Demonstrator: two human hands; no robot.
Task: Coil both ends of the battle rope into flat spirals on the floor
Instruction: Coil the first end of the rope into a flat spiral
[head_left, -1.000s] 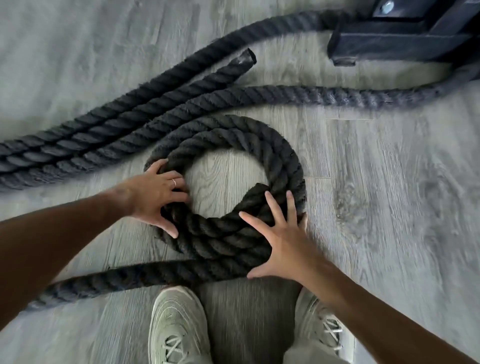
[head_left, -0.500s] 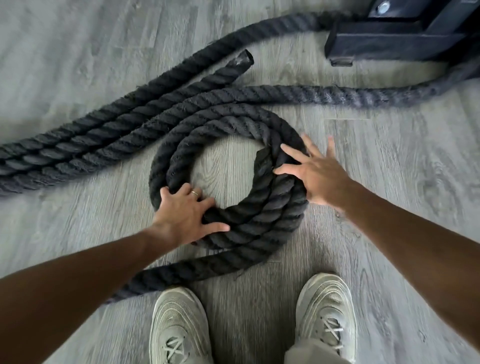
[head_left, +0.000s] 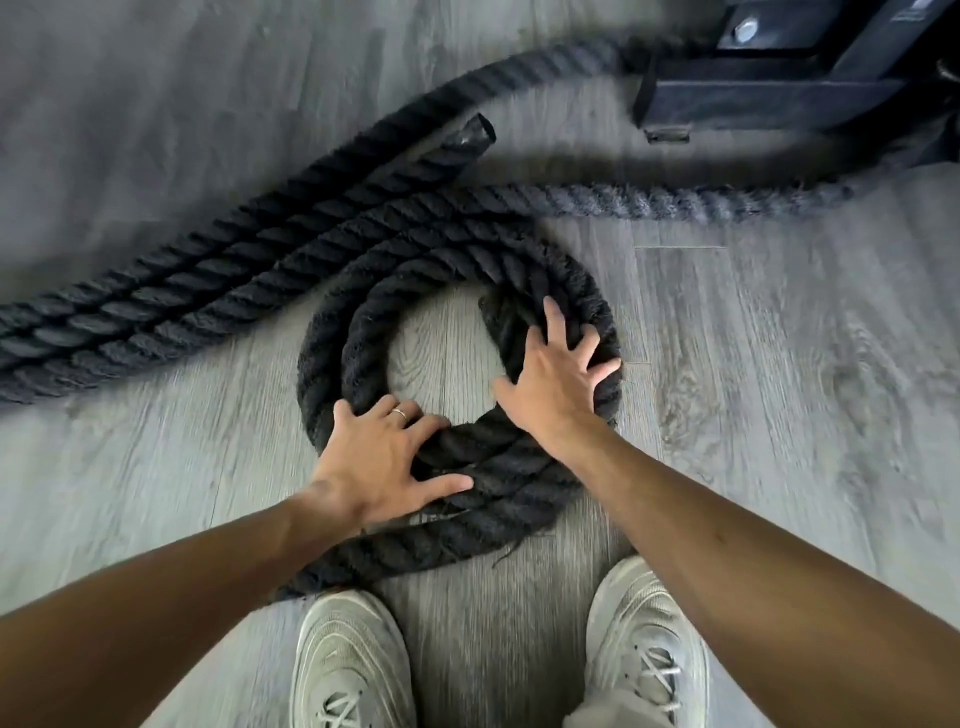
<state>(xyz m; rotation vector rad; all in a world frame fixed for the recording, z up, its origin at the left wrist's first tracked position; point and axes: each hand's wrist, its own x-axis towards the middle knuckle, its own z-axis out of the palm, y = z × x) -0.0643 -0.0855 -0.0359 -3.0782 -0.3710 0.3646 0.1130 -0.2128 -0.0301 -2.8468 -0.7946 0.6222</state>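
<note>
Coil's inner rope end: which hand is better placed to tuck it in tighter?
Right, probably. The right hand lies spread on the coil beside the inner rope end. The left hand presses the near side, farther from it.

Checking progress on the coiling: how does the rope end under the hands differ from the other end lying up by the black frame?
The near rope end is curled inside a flat coil, pressed by the left hand and right hand. The far rope end lies straight, uncoiled and untouched, its cut tip exposed. Both are the same thick black twisted rope on the floor.
</note>
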